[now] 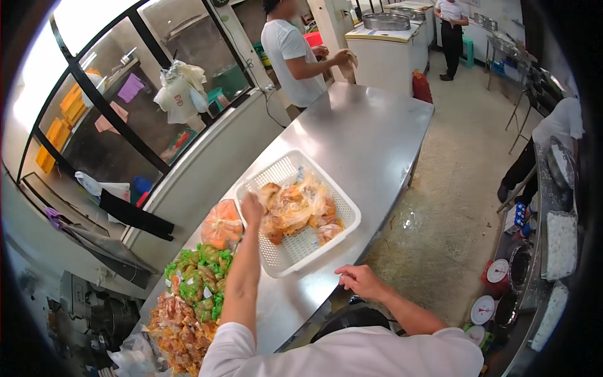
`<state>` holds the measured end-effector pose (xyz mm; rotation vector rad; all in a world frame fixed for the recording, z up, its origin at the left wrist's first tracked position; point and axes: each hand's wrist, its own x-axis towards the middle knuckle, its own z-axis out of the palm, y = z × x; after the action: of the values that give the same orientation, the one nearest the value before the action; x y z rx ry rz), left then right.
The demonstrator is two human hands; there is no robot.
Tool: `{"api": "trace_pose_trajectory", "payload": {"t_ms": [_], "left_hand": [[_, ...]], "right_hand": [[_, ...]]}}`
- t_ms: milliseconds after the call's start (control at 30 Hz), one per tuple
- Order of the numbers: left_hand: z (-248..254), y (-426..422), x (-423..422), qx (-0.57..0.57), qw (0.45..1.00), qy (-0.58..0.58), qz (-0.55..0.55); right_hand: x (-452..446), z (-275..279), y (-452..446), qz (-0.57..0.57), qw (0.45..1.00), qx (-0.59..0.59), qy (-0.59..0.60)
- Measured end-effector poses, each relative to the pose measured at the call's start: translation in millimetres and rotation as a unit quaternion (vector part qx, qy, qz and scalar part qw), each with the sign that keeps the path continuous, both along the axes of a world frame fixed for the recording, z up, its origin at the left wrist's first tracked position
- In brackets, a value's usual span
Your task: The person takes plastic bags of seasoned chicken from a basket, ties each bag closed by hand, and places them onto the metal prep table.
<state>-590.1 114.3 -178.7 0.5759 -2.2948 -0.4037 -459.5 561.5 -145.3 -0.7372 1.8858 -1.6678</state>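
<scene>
My left hand (252, 208) is over the left side of a white plastic basket (276, 269), beside the bagged bread in it. Its fingers look closed, but what they hold, if anything, is hidden. Clear plastic bags of brown bread (301, 207) are heaped inside the basket. Just off the near edge of the steel table (377, 132), my right hand (363, 281) holds nothing; its index finger points out and the others are loosely bent. Left of the basket sits a clear bag of orange items (223, 224).
Green-tied bags (202, 276) and a heap of brown packages (179, 330) cover the table's near left end. One person (292, 60) stands at its far end, with others farther off. Kitchen scales (497, 270) and metal pans stand at the right.
</scene>
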Motion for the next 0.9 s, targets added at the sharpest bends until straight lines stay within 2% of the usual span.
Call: {"api": "trace_pose_trajectory", "payload": {"t_ms": [33,67,100,200,267,333,400,433,500,567,633,667,700,733,833,900], "left_hand": [[21.6,-15.3,-8.2,0.083,0.994,0.065,-0.040],[69.6,1.0,-3.4,0.045,0.988,0.138,-0.051],[95.0,-9.5,-1.4,0.040,0.982,0.169,-0.074],[171.1,8.6,34.1,0.151,0.968,0.192,-0.063],[211.2,35.4,69.6,0.237,0.942,0.222,-0.086],[242.5,76.2,118.1,0.294,0.912,0.262,-0.112],[244.9,96.6,163.8,0.306,0.908,0.262,-0.115],[239.5,105.3,185.9,0.313,0.905,0.263,-0.117],[220.8,121.5,234.5,0.288,0.923,0.238,-0.093],[184.7,110.2,286.0,0.278,0.930,0.234,-0.057],[164.3,112.7,336.6,0.390,0.892,0.225,0.032],[153.0,116.6,356.1,0.362,0.913,0.188,0.018],[143.6,119.8,372.3,0.333,0.931,0.151,0.004],[141.6,124.0,379.8,0.303,0.946,0.116,-0.012],[158.1,151.3,422.1,0.353,0.925,0.126,-0.067],[150.8,152.2,439.4,0.372,0.861,0.323,-0.123]], "right_hand": [[-1.5,-2.3,3.4,-0.009,1.000,0.008,-0.020],[-1.6,-4.7,5.5,-0.018,0.999,0.015,-0.042],[-5.4,-2.8,5.0,-0.010,0.999,0.002,-0.036],[-12.0,23.7,-23.0,0.013,0.999,-0.035,0.022],[-14.7,60.1,-50.7,0.024,0.992,-0.031,0.122],[-11.9,68.8,-95.4,-0.043,0.952,-0.134,0.273],[1.4,84.1,-146.9,-0.153,0.941,-0.198,0.227],[7.9,85.3,-171.6,-0.137,0.936,-0.196,0.260],[23.3,79.6,-185.5,-0.032,0.953,-0.136,0.270],[33.6,82.5,-193.2,0.140,0.965,-0.028,0.222],[53.1,84.6,-188.1,0.099,0.967,-0.158,0.174],[71.4,78.6,-182.7,0.078,0.962,-0.217,0.144],[94.5,68.7,-189.5,0.032,0.937,-0.305,0.170],[116.8,68.5,-193.6,0.050,0.932,-0.308,0.182],[169.8,61.9,-195.7,0.154,0.936,-0.264,0.175],[180.7,58.5,-201.9,0.263,0.940,-0.173,0.129]]}}
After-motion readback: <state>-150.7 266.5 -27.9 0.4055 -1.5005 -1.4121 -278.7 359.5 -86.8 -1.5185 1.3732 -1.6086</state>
